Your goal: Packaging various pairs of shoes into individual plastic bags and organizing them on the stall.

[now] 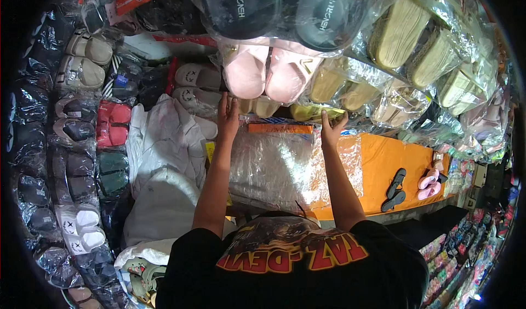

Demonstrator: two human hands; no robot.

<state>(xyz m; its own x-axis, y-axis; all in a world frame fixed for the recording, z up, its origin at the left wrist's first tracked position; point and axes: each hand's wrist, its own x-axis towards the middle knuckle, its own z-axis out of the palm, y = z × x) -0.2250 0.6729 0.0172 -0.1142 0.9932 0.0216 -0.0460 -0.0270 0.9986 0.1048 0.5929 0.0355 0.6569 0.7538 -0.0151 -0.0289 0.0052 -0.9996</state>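
Note:
A pair of pink slide slippers in clear plastic lies before me on the stacked footwear. My left hand reaches up to the lower left edge of that pair, its fingers pointing away from me. Tan slippers show just right of these fingers, below the pink pair. My right hand is at a yellow wrapped slipper, thumb and fingers spread at its lower edge. Whether either hand grips anything is not clear. Beneath my forearms lies a clear plastic sheet or bag with an orange strip along its top.
Large dark slides overhang the pink pair. Wrapped beige slippers rise at the upper right. An orange cloth carries black sandals and pink slippers. White sacks stand left, beside rows of wrapped slippers.

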